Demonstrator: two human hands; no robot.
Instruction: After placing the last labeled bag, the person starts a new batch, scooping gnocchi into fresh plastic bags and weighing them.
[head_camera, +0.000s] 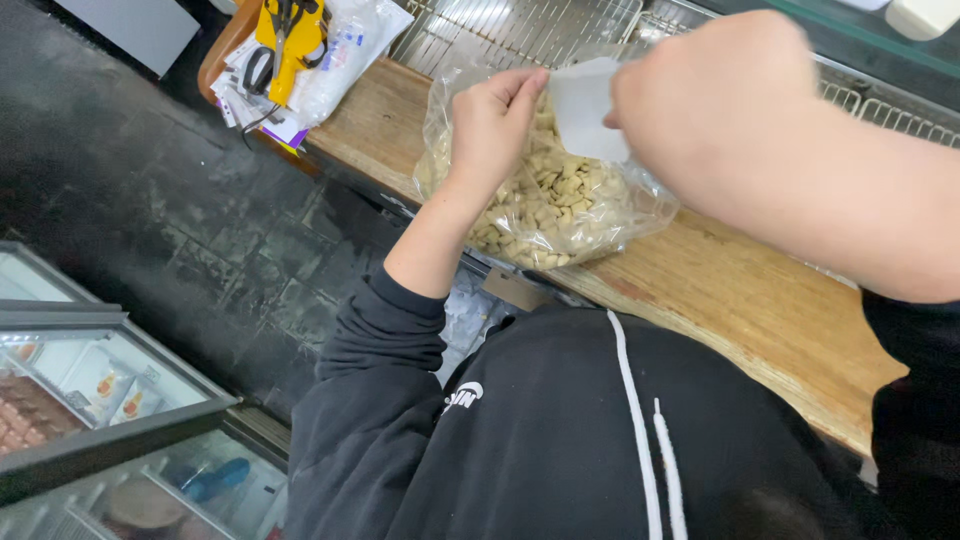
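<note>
A clear plastic bag (560, 200) lies on the wooden surface (740, 290), near its front edge. The bag is thin and crinkled, with glare on its folds, and it bulges with small pale beige pieces, blocky and irregular, heaped in a loose mound against the film. Its mouth faces up and away from the person.

The left hand (495, 125) is closed on the bag's upper rim, fingers curled over and pinching the film. The right hand (715, 85), large and blurred close to the camera, pinches a small white paper (583, 105), flat and roughly square, right at the bag's mouth. The two hands are close together, with the paper between them.

Behind the bag a wire rack (520, 30) runs along the far side of the surface. At the surface's left end sits a pile of packets and papers with a yellow card (290, 45) and black scissors on top. Below, a dark tiled floor (180, 200) and a glass-lidded freezer (90, 390) show to the left. The person wears a black hoodie (540, 430) with white drawstrings.
</note>
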